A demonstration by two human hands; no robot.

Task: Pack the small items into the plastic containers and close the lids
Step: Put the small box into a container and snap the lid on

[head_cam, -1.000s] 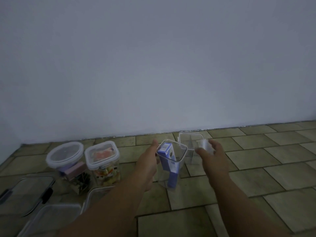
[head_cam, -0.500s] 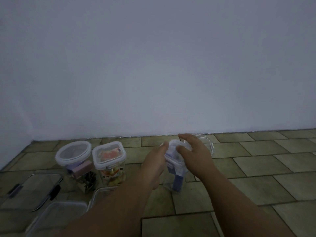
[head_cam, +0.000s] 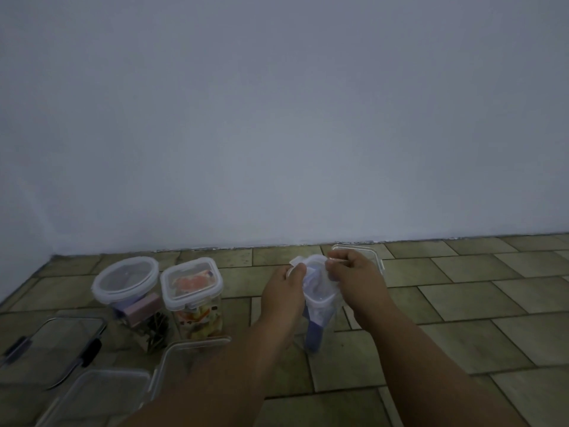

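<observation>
The lid (head_cam: 318,286) sits atop the upright tall container (head_cam: 315,334), with the left hand (head_cam: 283,292) and right hand (head_cam: 355,280) pinching its opposite edges, equally near, so closing looks like a straight downward press.

Both forearms are bare, left one lying in from 7 o'clock, right one from 5 o'clock, converging toward lower centre. Left hand (head_cam: 281,292) is sitting at 9 o'clock of the lidded container (head_cam: 318,291), back of hand facing the camera, thumb pressing on the lid edge. Right hand (head_cam: 358,280) is sitting at 3 o'clock of it, knuckles up, fingers (head_cam: 337,265) curling over the top rim and gripping. Fingertips are nearly meeting at 12 o'clock.
</observation>
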